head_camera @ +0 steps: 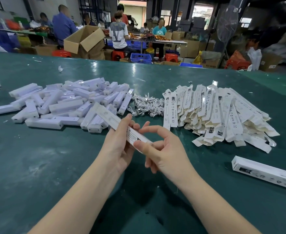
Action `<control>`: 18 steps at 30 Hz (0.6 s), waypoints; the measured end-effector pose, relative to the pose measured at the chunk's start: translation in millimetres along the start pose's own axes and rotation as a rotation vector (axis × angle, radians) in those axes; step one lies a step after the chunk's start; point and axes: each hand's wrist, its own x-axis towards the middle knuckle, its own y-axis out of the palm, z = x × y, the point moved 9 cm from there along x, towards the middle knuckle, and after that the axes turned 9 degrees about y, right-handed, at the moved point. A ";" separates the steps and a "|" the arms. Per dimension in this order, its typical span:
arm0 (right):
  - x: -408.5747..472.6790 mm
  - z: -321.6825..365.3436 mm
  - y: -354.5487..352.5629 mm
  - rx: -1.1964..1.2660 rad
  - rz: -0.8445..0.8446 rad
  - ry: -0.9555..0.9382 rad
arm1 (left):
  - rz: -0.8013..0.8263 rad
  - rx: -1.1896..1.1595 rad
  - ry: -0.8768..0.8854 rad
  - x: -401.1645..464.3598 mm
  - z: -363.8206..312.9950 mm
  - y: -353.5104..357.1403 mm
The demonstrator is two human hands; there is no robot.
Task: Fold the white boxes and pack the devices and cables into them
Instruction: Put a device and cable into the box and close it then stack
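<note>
Box in hand: one long white box [120, 125] was held up over the green table [37, 166], tilted, its far end pointing up-left toward the device pile.
Left hand: the left hand [117, 146] was wrapped around the middle of the box from below, fingers curled over its top edge.
Right hand: the right hand [162, 149] was at the box's near end, the thumb pressed against that end and the index finger raised and loosely bent above it; the other fingers were curled underneath, and whether they touched the box couldn't be made out.
Devices: a heap of white stick-shaped devices [68, 102] was spread on the left of the table, way too many overlapping for a count.
Cables: one tangled bunch of white cables [147, 105] was lying between the devices and the flat boxes, touching both piles.
Flat boxes: a big stack of unfolded white boxes [223, 114] was fanned out on the right, uncountable.
Finished box: one closed box [265, 173] was seen lying alone at the right edge, well apart from the piles.
Background: several people were seated at tables behind, with cardboard cartons [84, 41] stacked around.
</note>
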 end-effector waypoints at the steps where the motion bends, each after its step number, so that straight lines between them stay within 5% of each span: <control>1: -0.9 1.0 -1.5 -0.025 -0.037 -0.037 | 0.013 -0.026 -0.011 -1.2 1.2 2.4; 5: -0.2 -1.0 -16.7 -0.219 -0.245 -0.079 | 0.059 -0.152 -0.107 -11.2 14.1 13.3; 9: -0.2 0.2 -15.3 -0.378 -0.258 -0.109 | 0.061 -0.201 -0.177 -14.5 21.8 14.1; 15: 7.3 -16.8 22.4 -0.223 0.247 -0.099 | 0.156 0.027 -0.114 -17.8 15.5 21.5; 18: 17.8 -30.2 22.1 -0.390 0.220 0.005 | -0.001 -0.112 -0.073 -3.8 -10.4 4.7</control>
